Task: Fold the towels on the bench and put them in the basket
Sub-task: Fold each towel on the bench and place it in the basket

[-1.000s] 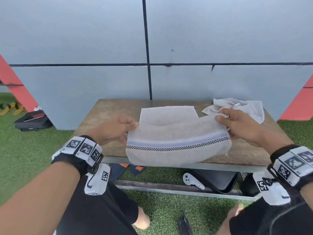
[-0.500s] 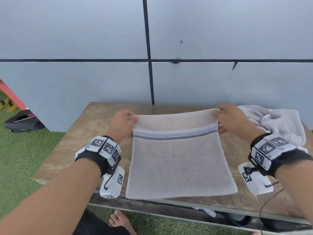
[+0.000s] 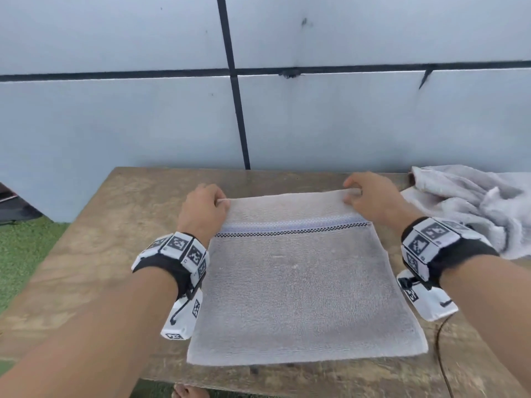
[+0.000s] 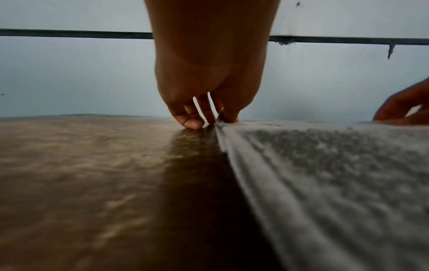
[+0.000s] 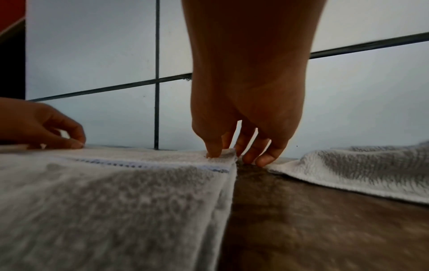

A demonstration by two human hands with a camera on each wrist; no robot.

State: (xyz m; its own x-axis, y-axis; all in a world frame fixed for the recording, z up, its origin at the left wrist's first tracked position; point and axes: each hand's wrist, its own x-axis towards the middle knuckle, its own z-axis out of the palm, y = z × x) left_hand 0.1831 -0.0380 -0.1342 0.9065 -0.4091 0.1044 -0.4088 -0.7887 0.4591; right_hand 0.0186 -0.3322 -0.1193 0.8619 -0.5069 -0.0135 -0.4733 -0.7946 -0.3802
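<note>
Beige terry towel with a blue band and a black-and-white checked stripe point(image 3: 301, 285): folded, flat on the worn brown wooden bench point(image 3: 94, 254), filling the centre and lower middle of the head view, near edge just short of the bench's front edge. Far edge held at both corners. Left hand point(image 3: 202, 214) at the far left corner, left of centre in the frame, fingers curled down, pinching the cloth; in the left wrist view, fingertips point(image 4: 192, 124) down on the wood just beside the towel's edge, thumb on the cloth. Right hand point(image 3: 373, 198) at the far right corner, right of centre, likewise pinching; in the right wrist view, thumb pressed into the corner, the other fingertips point(image 5: 264, 159) touching the bench just beyond it. Striped band running straight across between the two wrists, just this side of the hands. Crumpled white towel point(image 3: 471, 214) at the right edge of the frame, on the bench just beside the right hand, apart from the folded one. Pale blue panelled wall with dark seams point(image 3: 115, 124) across the upper half. Strip of green artificial grass point(image 3: 17, 248) at the left edge.
</note>
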